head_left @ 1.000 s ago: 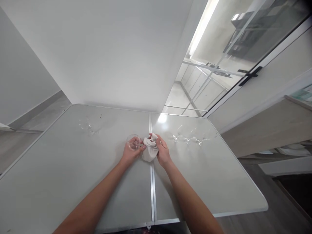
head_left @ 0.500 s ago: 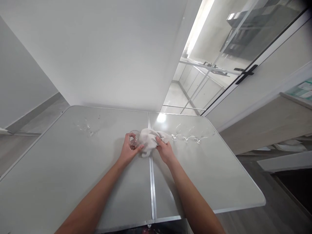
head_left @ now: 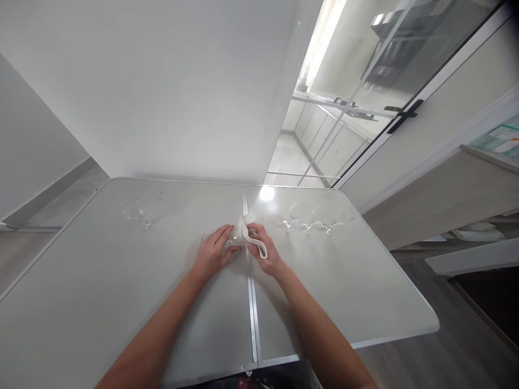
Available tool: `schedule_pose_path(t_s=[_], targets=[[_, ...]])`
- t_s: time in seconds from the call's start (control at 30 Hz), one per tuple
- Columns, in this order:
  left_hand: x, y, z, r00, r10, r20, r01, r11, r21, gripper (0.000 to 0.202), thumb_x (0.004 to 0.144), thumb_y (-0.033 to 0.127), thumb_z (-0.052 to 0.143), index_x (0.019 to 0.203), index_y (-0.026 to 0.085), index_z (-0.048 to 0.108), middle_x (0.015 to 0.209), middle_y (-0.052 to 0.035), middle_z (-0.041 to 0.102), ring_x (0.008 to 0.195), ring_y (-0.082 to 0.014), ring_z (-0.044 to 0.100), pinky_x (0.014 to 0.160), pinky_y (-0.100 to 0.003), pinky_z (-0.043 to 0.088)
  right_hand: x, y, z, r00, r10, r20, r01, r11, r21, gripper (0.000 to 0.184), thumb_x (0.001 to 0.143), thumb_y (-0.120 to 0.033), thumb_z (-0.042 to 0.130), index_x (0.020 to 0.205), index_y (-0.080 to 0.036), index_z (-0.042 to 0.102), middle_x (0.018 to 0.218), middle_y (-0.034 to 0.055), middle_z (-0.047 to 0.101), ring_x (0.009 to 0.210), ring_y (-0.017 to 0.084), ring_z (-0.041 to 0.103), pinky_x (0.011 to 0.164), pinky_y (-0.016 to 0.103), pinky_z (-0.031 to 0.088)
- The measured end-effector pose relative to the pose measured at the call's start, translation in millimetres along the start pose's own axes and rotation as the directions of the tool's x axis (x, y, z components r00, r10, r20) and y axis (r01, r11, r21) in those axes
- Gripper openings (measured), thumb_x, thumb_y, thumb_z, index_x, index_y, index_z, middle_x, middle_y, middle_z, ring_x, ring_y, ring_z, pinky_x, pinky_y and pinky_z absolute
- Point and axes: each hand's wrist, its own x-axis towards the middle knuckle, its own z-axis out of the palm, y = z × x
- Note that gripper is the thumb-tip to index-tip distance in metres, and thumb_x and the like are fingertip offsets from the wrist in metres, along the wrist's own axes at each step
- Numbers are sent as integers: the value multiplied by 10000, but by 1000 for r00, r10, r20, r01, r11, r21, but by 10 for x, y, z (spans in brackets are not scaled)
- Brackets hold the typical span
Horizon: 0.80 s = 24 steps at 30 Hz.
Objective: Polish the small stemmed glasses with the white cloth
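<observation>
Over the middle of the table, my left hand (head_left: 214,253) is closed around a clear stemmed glass (head_left: 235,237) lying sideways; most of it is hidden behind the fingers. A white cloth (head_left: 260,247) is pinched in my right hand (head_left: 269,256), its folded edge hanging toward me. The cloth touches the glass's right end, close to the table seam. To the right of my hands, three clear stemmed glasses (head_left: 307,227) stand in a row. Farther left, a few more clear glasses (head_left: 140,213) are faint against the pale surface.
The pale table (head_left: 340,292) has rounded corners, a metal rim and a metal seam (head_left: 253,302) down its middle. A white wall (head_left: 182,97) rises behind it. Beyond the back right corner is a glass-paned door (head_left: 336,124); wooden shelving (head_left: 454,200) stands at the right.
My left hand has turned over the glass, its back now facing up. The cloth, spread between both hands before, is now bunched in my right hand at the glass's end.
</observation>
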Motion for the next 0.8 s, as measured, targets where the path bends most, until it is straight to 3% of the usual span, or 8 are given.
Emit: schedule_pose_path(t_s=[0.1, 0.27, 0.4, 0.5, 0.6, 0.67, 0.8], targets=[[-4, -11, -13, 998, 67, -18, -67, 998, 22, 615, 908, 358, 675, 1470, 228, 461, 1259, -145, 689, 1048, -268, 717, 883, -368, 591, -2, -24, -26, 995, 50, 88, -56, 996, 74, 527, 1032, -481, 393, 1477, -207, 323, 891, 42, 596, 774, 199, 555, 779, 368, 495], [-21, 89, 9, 997, 81, -3, -81, 997, -7, 619, 906, 336, 674, 1473, 224, 452, 1282, -149, 683, 1089, -270, 707, 889, -372, 596, -9, -58, -80, 990, 10, 139, -10, 1000, 2, 693, 1036, -494, 369, 1615, -200, 126, 1053, 81, 606, 967, 231, 563, 994, 438, 446], [-17, 185, 22, 999, 18, 44, -12, 993, -116, 550, 898, 369, 679, 1397, 200, 519, 1216, -134, 714, 923, -225, 734, 765, -320, 602, -17, -86, -152, 988, -10, 157, 24, 996, -90, 642, 1036, -497, 367, 1605, -238, 216, 1214, 117, 614, 1073, 263, 568, 1040, 467, 422], [24, 231, 4, 989, -96, 115, 125, 954, -273, 461, 904, 432, 667, 1294, 194, 603, 953, -58, 755, 636, -133, 657, 644, -259, 565, -35, -69, -173, 995, -28, 96, 32, 998, -44, 588, 1029, -523, 363, 1547, -246, 335, 1235, 119, 613, 1052, 265, 594, 1000, 459, 458], [58, 253, -8, 967, -164, 197, 223, 919, -326, 443, 914, 495, 639, 1233, 189, 651, 734, 9, 688, 544, -98, 573, 603, -226, 524, -50, -18, -153, 999, -34, -16, 34, 999, 20, 541, 1033, -527, 331, 1486, -237, 393, 1187, 110, 617, 994, 251, 618, 929, 437, 505], [49, 259, 3, 971, -175, 161, 215, 936, -279, 487, 910, 524, 632, 1254, 180, 647, 725, 6, 682, 556, -101, 583, 604, -223, 519, -52, 16, -130, 996, -64, -65, 62, 997, -42, 524, 1034, -506, 345, 1477, -232, 408, 1203, 116, 614, 1047, 264, 606, 972, 457, 487], [-22, 270, 67, 988, -152, 7, 152, 983, -100, 536, 897, 510, 657, 1310, 168, 622, 804, -49, 743, 658, -150, 686, 664, -248, 559, -36, 36, -98, 993, -111, 29, 114, 963, -245, 530, 1028, -415, 415, 1523, -229, 379, 1065, 98, 673, 1083, 289, 578, 1082, 531, 390]])
